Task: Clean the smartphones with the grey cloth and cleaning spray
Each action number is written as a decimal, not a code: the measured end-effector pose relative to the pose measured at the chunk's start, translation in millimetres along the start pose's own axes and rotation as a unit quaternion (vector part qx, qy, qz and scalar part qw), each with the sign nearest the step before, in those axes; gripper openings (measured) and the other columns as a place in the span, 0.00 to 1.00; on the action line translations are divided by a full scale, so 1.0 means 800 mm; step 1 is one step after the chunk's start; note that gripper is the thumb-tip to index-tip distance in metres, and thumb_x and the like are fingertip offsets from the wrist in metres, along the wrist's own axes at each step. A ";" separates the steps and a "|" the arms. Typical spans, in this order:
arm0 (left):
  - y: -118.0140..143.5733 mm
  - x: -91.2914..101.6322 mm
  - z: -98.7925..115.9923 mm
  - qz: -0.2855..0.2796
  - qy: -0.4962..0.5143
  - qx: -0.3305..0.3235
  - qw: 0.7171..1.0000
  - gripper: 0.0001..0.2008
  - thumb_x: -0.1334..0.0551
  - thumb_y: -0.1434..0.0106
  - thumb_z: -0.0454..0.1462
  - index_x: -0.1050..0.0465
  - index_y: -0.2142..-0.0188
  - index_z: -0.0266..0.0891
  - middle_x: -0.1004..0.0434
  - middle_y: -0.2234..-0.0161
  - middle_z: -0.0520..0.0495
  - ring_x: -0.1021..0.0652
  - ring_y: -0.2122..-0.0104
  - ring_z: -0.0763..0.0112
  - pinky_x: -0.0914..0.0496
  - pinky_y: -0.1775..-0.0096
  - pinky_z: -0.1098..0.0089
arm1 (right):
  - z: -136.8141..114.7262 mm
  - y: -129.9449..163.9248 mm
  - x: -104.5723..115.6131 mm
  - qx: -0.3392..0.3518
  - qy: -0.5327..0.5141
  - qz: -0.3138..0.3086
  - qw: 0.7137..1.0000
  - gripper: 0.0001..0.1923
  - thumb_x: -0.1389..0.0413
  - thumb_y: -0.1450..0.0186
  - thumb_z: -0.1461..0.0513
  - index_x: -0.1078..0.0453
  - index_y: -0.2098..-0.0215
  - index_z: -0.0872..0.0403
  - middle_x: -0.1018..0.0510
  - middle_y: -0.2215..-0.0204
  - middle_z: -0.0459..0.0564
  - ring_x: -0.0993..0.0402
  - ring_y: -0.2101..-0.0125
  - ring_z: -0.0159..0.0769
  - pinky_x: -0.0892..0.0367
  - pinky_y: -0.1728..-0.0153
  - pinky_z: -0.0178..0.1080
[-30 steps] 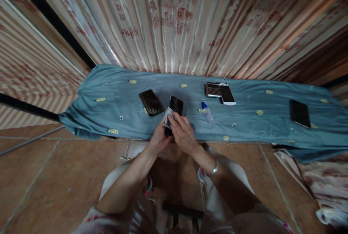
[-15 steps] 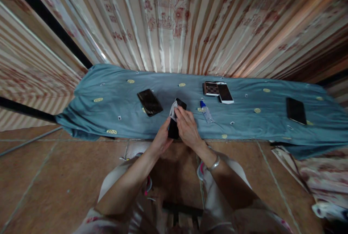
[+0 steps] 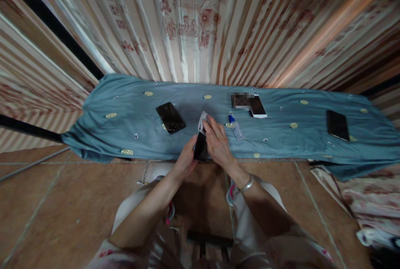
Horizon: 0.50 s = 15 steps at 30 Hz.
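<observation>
A black phone (image 3: 199, 147) is gripped along its left side and lower end by my left hand (image 3: 186, 155). My right hand (image 3: 218, 140) presses a light grey cloth (image 3: 203, 120) over the phone's upper end, its fingers closed on the cloth and hiding part of both. Just right of that hand lies a small clear bottle (image 3: 236, 129) with a blue cap. To the left, another black phone (image 3: 171, 118) rests on the blue bedsheet (image 3: 146, 121), its dark face up.
A white-edged phone (image 3: 258, 106) lies at the back beside a blurred dark item (image 3: 241, 100). Farther right is a dark phone-like slab (image 3: 338, 125). Printed curtains (image 3: 193, 27) hang behind the covered surface. Tiled floor (image 3: 78, 202) shows in front.
My right hand has shifted with the cloth, which now covers the phone's top end and sticks up past it. The phone is tilted more on edge. The view has moved slightly.
</observation>
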<state>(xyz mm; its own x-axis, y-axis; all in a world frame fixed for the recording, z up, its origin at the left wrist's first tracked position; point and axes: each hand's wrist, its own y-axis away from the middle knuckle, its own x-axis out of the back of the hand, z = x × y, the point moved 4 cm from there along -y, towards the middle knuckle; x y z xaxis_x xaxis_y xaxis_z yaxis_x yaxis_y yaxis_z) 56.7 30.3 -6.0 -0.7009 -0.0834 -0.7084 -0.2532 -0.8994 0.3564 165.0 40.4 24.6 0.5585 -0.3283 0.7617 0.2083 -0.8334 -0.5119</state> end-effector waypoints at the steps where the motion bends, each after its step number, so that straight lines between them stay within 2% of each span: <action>1: 0.000 0.001 0.001 0.005 0.000 -0.001 1.000 0.13 0.32 0.42 0.44 0.20 0.63 0.36 0.17 0.57 0.44 0.24 0.47 0.58 0.33 0.43 0.62 | -0.002 0.001 0.000 0.006 -0.002 0.000 1.000 0.27 0.61 0.29 0.67 0.42 0.33 0.55 0.38 0.34 0.60 0.39 0.39 0.45 0.38 0.40 0.52; 5: -0.001 0.005 0.004 0.018 -0.003 -0.002 1.000 0.12 0.33 0.41 0.42 0.20 0.61 0.36 0.17 0.60 0.45 0.23 0.49 0.59 0.32 0.45 0.62 | -0.011 0.005 -0.001 0.031 -0.012 -0.001 0.999 0.26 0.60 0.29 0.69 0.37 0.35 0.55 0.35 0.36 0.59 0.38 0.40 0.45 0.36 0.41 0.51; 11: -0.005 0.008 0.011 0.037 -0.030 -0.043 0.998 0.11 0.34 0.41 0.39 0.21 0.60 0.36 0.18 0.58 0.46 0.25 0.47 0.61 0.33 0.44 0.64 | -0.026 0.010 -0.004 0.059 -0.019 -0.018 0.998 0.25 0.58 0.30 0.69 0.34 0.38 0.54 0.34 0.37 0.57 0.38 0.41 0.46 0.35 0.40 0.53; 15: -0.005 0.005 0.011 0.037 -0.056 -0.066 0.996 0.12 0.34 0.40 0.40 0.21 0.59 0.35 0.18 0.57 0.45 0.25 0.46 0.61 0.34 0.44 0.64 | -0.024 0.008 -0.002 0.079 -0.004 -0.006 0.997 0.24 0.58 0.29 0.69 0.33 0.39 0.57 0.32 0.38 0.58 0.37 0.43 0.45 0.34 0.41 0.50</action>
<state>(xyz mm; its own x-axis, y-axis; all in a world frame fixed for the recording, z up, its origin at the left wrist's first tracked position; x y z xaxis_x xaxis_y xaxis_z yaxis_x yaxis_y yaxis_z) 48.6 37.6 -5.0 -0.7863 -0.1092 -0.6082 -0.1134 -0.9421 0.3157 149.9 27.5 27.7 0.5610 -0.3155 0.7653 0.3384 -0.7563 -0.5599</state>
